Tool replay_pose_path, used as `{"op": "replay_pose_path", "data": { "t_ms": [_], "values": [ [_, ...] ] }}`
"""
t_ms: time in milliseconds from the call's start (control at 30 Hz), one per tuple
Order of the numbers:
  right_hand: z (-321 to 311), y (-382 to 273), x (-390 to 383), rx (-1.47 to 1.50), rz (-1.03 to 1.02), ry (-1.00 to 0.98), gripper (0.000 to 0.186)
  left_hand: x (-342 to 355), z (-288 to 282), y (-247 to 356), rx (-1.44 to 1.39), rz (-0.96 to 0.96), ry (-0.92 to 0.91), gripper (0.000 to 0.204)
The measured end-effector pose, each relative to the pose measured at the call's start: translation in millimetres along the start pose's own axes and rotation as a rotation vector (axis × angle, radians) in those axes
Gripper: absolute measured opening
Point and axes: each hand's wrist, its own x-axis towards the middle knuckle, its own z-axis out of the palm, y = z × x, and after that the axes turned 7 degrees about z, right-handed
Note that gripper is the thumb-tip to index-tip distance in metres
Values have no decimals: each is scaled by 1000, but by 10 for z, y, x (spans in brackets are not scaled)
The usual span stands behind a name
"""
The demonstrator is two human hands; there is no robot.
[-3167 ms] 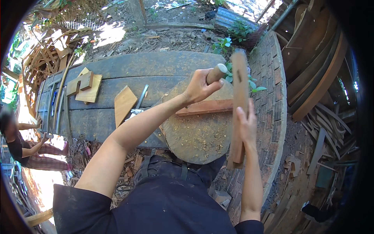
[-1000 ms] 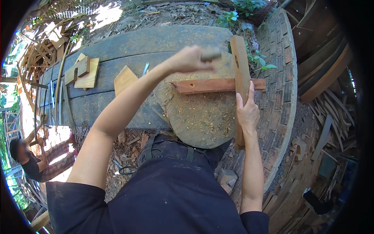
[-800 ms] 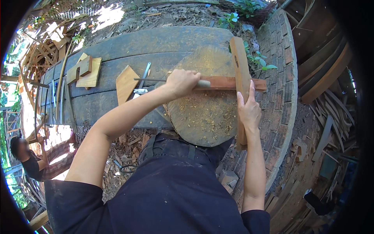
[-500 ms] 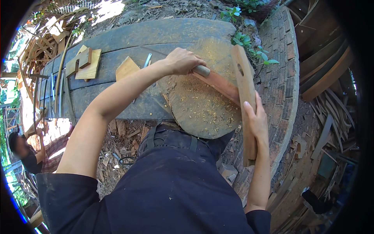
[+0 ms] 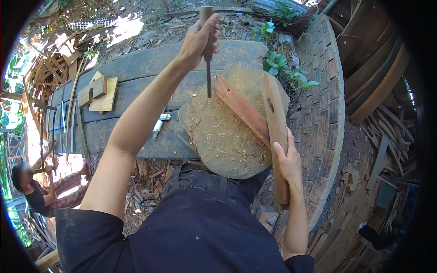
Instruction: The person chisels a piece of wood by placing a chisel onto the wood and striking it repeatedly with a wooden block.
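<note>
Evidently my left hand (image 5: 195, 43) is wrapped round the chisel (image 5: 208, 58), my right hand (image 5: 288, 164) round the mortised timber (image 5: 276, 125), presumably stiff, best gripped midlength.

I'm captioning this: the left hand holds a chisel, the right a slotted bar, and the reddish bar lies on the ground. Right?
The last part's wrong: the head view shows the reddish bar on the round block. The left hand holds a chisel, the right hand a slotted bar.
</note>
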Motion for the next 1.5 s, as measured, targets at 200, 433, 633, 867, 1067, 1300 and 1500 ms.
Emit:
{"op": "replay_pose_path", "data": {
  "t_ms": [200, 433, 633, 867, 1067, 1300, 1500],
  "values": [
    [6, -30, 5, 5, 19, -9, 68, 54, 195, -294, -136, 214, 443, 45],
    [9, -29, -22, 16, 25, -21, 67, 99, 318, -415, 24, 385, 508, 49],
    [10, 18, -4, 30, 17, -15, 67, 206, 461, -425, -46, 409, 546, 48],
    [13, -6, -21, 13, 54, -27, 68, 205, 516, -572, 122, 435, 500, 44],
    [-56, -31, -13, 16, 44, -55, 70, 136, 747, -612, 396, 581, 479, 44],
    [-62, 3, -77, 174, -2, -195, 67, -36, 1009, -515, 497, 662, 310, 33],
    [-243, -38, 16, 336, -76, -176, 69, -64, 1098, -514, 468, 692, 256, 25]
  ]
}}
